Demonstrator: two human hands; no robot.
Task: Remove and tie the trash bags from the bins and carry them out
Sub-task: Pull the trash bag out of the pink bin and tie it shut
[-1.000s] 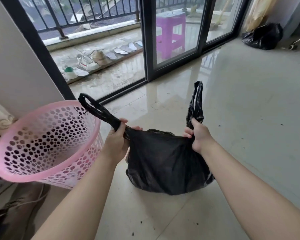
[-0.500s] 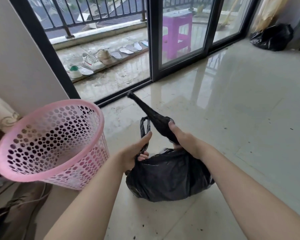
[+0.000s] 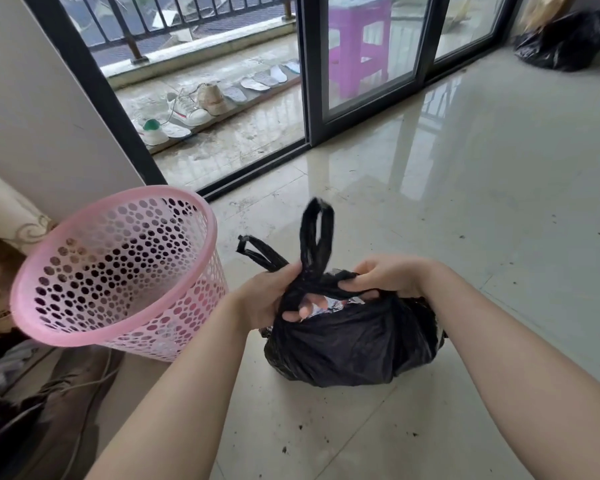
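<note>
A full black trash bag [image 3: 354, 344] sits on the pale tiled floor in front of me. Its two handle loops are crossed over the bag's mouth; one loop [image 3: 317, 237] stands upright, the other [image 3: 260, 251] points left. My left hand [image 3: 267, 299] grips the crossed handles from the left, fingers tucked under the strap. My right hand [image 3: 388, 277] pinches the strap from the right. Something silvery shows through the gap in the bag's mouth. The pink perforated bin [image 3: 118, 271] stands tilted at the left, with no bag in it.
A second black bag [image 3: 561, 43] lies at the far right by the wall. Black-framed sliding glass doors [image 3: 309, 74] lead to a balcony with shoes [image 3: 194, 105] and a purple stool [image 3: 357, 39]. Dark cloth and a cord lie at the lower left. Small crumbs dot the floor.
A second ago the hands held the two handles wide apart. They came together, crossed the handles over the bag's mouth, and now hold them close at the crossing.
</note>
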